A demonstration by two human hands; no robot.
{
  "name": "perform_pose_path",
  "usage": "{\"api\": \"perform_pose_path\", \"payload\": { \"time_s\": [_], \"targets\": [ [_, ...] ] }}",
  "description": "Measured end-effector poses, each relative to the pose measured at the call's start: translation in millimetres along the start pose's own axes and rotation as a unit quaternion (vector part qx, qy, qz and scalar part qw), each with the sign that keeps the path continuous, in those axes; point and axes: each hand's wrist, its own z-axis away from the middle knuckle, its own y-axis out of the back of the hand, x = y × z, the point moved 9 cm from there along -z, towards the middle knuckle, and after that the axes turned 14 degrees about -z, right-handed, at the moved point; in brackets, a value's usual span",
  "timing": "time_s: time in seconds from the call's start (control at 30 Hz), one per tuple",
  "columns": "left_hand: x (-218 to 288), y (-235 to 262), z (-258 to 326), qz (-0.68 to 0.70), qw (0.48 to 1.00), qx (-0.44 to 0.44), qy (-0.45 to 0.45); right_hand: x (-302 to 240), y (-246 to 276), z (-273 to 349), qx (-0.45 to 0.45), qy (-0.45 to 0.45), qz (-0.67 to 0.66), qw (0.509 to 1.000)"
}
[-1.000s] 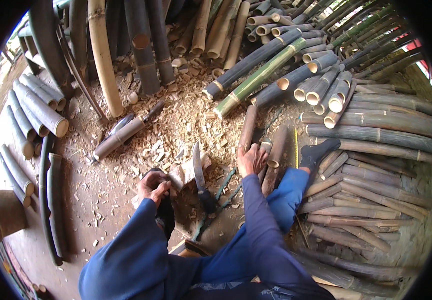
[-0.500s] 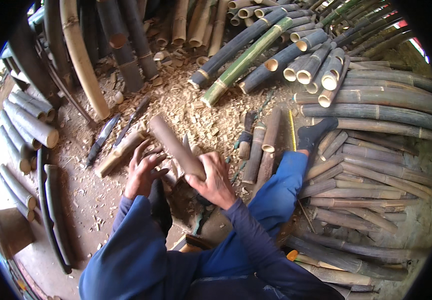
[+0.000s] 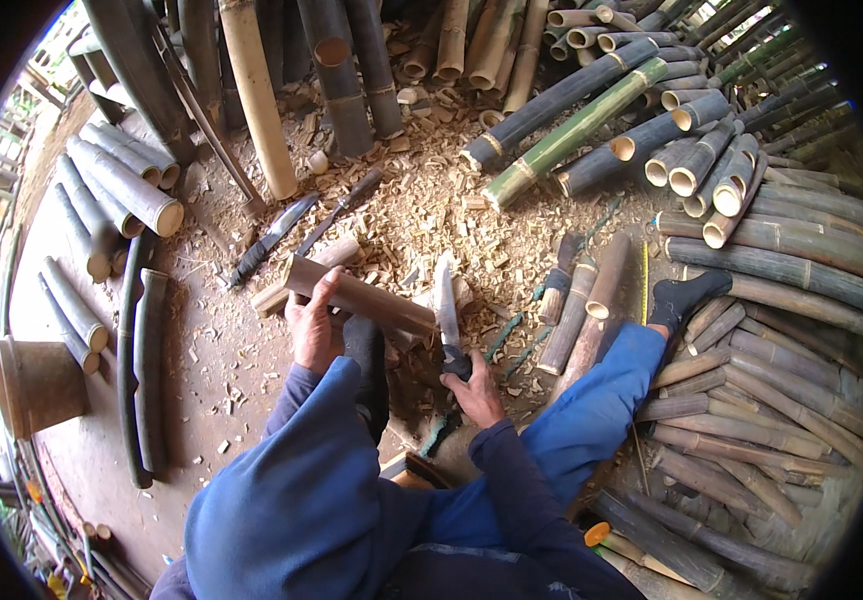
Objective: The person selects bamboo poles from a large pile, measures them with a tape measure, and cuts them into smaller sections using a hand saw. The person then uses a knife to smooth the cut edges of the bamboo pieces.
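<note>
My left hand (image 3: 314, 325) is closed around one end of a brown bamboo piece (image 3: 364, 300), thumb on top. The piece lies slantwise across the front of me, over a darker wooden block that is mostly hidden. My right hand (image 3: 477, 392) grips the dark handle of a knife (image 3: 446, 300). Its pale blade points away from me, close beside the bamboo's right end; whether they touch I cannot tell. Just beyond my left hand, a light bamboo length (image 3: 287, 292) rests on the floor.
Two more knives, one broad-bladed (image 3: 277, 235) and one slimmer (image 3: 342, 210), lie among wood chips (image 3: 452, 225). Stacked bamboo lengths (image 3: 752, 420) crowd the right. A yellow measuring tape (image 3: 645, 285) lies by my foot, and a brown bucket (image 3: 40, 385) stands left.
The bamboo piece has passed from my right hand to my left, which was open before. My right hand now holds the knife. The whole view has shifted leftward, so the scene sits farther right.
</note>
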Motion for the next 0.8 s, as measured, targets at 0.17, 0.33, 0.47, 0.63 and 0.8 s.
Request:
{"api": "perform_pose_path", "payload": {
  "time_s": [0.17, 0.33, 0.47, 0.63, 0.8],
  "targets": [
    [-9, 2, -3, -0.002, 0.999, 0.029, 0.019, -39, -1, 14, -0.018, -0.097, -0.201, 0.975],
    [3, 7, 2, -0.075, 0.995, 0.050, -0.052, -67, 9, 21, 0.028, 0.093, -0.006, 0.995],
    [16, 4, 6, -0.097, 0.989, 0.051, -0.096, -133, 4, 30, 0.021, 0.142, 0.073, 0.987],
    [18, 1, 8, -0.135, 0.983, 0.062, -0.109, -120, 2, 27, 0.085, 0.184, 0.051, 0.978],
    [14, -1, 3, -0.142, 0.981, 0.052, -0.118, -72, -9, 0, 0.030, 0.158, 0.154, 0.975]
  ]
}}
